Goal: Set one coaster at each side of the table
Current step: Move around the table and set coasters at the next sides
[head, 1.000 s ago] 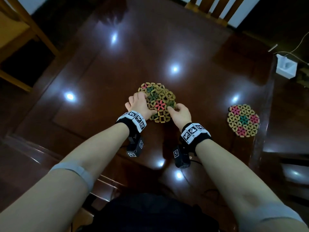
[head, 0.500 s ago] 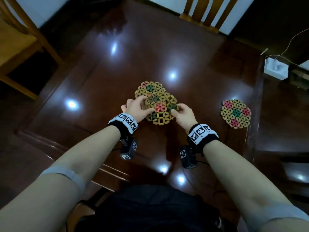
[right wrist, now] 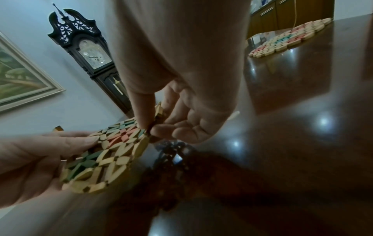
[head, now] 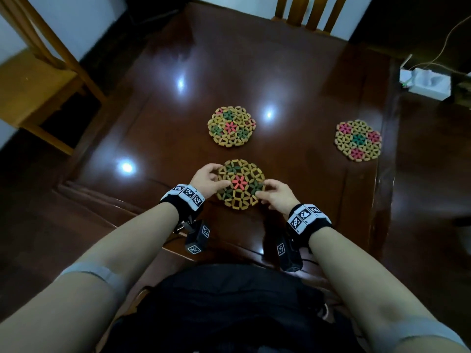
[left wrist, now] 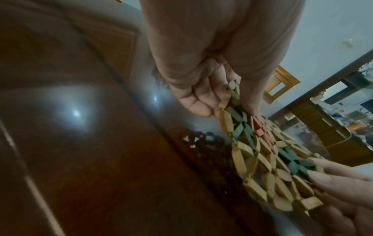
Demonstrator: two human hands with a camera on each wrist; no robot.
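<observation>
Two hands, left hand (head: pixel 207 181) and right hand (head: pixel 276 197), fingers pinching near coaster (head: pixel 240 184) | above table (head: pixel 305 72)

Bare forearms, no sleeves. Black fabric wristband on left wrist (head: pixel 184 203) and black fabric wristband on right wrist (head: pixel 309 219), each carrying white square tiles printed with black fiducial codes. Small black box camera under left wrist (head: pixel 198 238) and small black box camera under right wrist (head: pixel 289 253), both with white code stickers, thin black cables trailing. Grey elastic band on left upper forearm (head: pixel 94 272), grey elastic band on right upper forearm (head: pixel 418 329). Dark black garment at torso (head: pixel 224 309).
</observation>
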